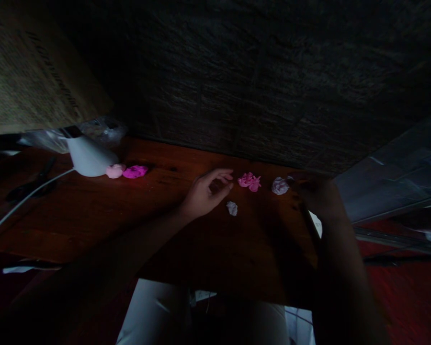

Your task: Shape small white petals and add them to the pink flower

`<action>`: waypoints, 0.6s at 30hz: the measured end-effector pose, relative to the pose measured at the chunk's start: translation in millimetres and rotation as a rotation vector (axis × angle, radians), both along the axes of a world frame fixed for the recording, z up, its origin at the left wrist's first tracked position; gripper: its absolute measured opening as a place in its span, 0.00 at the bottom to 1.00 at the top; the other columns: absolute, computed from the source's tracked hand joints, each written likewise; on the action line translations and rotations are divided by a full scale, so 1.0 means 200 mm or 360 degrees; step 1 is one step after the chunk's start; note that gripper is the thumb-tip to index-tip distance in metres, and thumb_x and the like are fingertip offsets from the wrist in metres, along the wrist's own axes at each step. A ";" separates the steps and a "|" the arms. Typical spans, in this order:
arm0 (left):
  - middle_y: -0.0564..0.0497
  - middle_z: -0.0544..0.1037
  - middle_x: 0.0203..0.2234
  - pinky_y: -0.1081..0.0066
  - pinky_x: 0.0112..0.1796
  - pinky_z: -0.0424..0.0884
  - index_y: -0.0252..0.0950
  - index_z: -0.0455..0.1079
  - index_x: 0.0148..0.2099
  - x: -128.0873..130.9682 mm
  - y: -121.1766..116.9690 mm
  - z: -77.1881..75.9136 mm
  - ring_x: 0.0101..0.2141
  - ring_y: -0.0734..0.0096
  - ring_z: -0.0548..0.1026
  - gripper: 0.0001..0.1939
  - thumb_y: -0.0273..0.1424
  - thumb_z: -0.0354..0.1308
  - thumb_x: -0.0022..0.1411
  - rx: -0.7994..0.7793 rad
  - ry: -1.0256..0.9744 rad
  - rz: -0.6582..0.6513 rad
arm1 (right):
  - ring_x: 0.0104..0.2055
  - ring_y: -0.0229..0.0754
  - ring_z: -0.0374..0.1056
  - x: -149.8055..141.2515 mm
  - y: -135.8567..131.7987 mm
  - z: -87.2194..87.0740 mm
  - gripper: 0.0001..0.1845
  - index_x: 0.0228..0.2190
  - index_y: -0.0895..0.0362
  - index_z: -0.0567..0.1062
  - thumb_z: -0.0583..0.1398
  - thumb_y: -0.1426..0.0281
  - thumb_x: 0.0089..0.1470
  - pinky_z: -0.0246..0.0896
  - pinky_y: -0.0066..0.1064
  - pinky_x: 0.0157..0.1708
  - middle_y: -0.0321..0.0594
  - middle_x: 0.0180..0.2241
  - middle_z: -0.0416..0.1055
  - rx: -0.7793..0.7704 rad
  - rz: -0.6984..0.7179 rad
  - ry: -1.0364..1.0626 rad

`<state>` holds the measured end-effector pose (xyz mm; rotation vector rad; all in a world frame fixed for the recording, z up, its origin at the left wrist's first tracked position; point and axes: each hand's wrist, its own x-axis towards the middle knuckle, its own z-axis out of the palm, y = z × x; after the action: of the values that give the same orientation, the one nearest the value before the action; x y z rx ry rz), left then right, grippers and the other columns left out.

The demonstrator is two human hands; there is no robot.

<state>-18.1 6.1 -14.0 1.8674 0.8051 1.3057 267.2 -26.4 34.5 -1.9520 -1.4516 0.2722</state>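
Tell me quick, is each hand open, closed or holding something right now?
Left hand: open, fingers loosely curled, nothing visibly held.
Right hand: too dark to tell.

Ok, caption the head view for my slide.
Dim wooden table: left hand curled by a pink clump and small pale lump, right hand by a grey lump.

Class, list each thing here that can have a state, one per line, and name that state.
Left hand: fingers loosely curled
Right hand: shadowed, grip unclear
Ruffled pink cluster: crumpled, untouched by left hand
Grey lump: crumpled
Small whitish lump: crumpled, lying free
Pale pink lump: touching magenta lump
Magenta lump: elongated
Clear plastic: crumpled
White tapered base: standing
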 end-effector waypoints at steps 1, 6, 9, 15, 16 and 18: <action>0.44 0.80 0.42 0.72 0.39 0.73 0.34 0.72 0.52 0.00 0.00 0.00 0.38 0.71 0.77 0.17 0.32 0.61 0.62 -0.0002 0.0005 -0.0001 | 0.23 0.47 0.74 0.00 0.00 0.00 0.14 0.37 0.55 0.82 0.64 0.62 0.51 0.66 0.36 0.27 0.43 0.26 0.80 -0.0035 -0.0002 0.0001; 0.43 0.80 0.42 0.72 0.40 0.73 0.33 0.71 0.52 0.00 0.00 0.00 0.39 0.71 0.77 0.17 0.32 0.61 0.62 0.0006 0.0013 0.0004 | 0.19 0.43 0.71 -0.02 0.01 -0.02 0.12 0.36 0.53 0.83 0.63 0.62 0.51 0.64 0.34 0.24 0.40 0.22 0.78 -0.0059 0.0099 -0.0128; 0.44 0.80 0.42 0.72 0.40 0.73 0.33 0.72 0.52 0.00 0.00 0.00 0.39 0.71 0.78 0.17 0.32 0.62 0.62 0.0008 -0.0001 0.0006 | 0.24 0.44 0.75 -0.02 0.01 -0.03 0.12 0.35 0.53 0.84 0.63 0.64 0.51 0.67 0.34 0.29 0.42 0.30 0.82 -0.0026 0.0185 -0.0206; 0.44 0.80 0.42 0.73 0.39 0.73 0.34 0.72 0.52 0.00 0.00 0.00 0.38 0.72 0.78 0.16 0.31 0.61 0.62 0.0037 -0.0004 0.0005 | 0.38 0.51 0.79 -0.01 0.02 -0.04 0.14 0.38 0.54 0.84 0.59 0.63 0.56 0.70 0.40 0.41 0.46 0.39 0.82 -0.0088 0.0224 -0.0296; 0.44 0.81 0.42 0.73 0.39 0.73 0.33 0.71 0.52 0.00 0.00 0.00 0.38 0.72 0.78 0.16 0.31 0.61 0.62 0.0046 -0.0003 0.0006 | 0.39 0.51 0.79 -0.01 0.03 -0.05 0.15 0.38 0.54 0.84 0.59 0.63 0.56 0.70 0.40 0.41 0.46 0.39 0.82 -0.0080 0.0218 -0.0320; 0.44 0.81 0.41 0.73 0.39 0.73 0.33 0.71 0.52 0.00 0.00 0.00 0.38 0.72 0.78 0.16 0.30 0.61 0.62 0.0065 -0.0005 0.0006 | 0.39 0.51 0.79 0.00 0.03 -0.07 0.15 0.38 0.54 0.84 0.58 0.63 0.56 0.70 0.40 0.41 0.45 0.39 0.82 -0.0062 0.0211 -0.0361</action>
<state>-18.1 5.9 -13.1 1.8962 0.7861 1.3367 267.9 -19.8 20.7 -1.9714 -1.7369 0.1414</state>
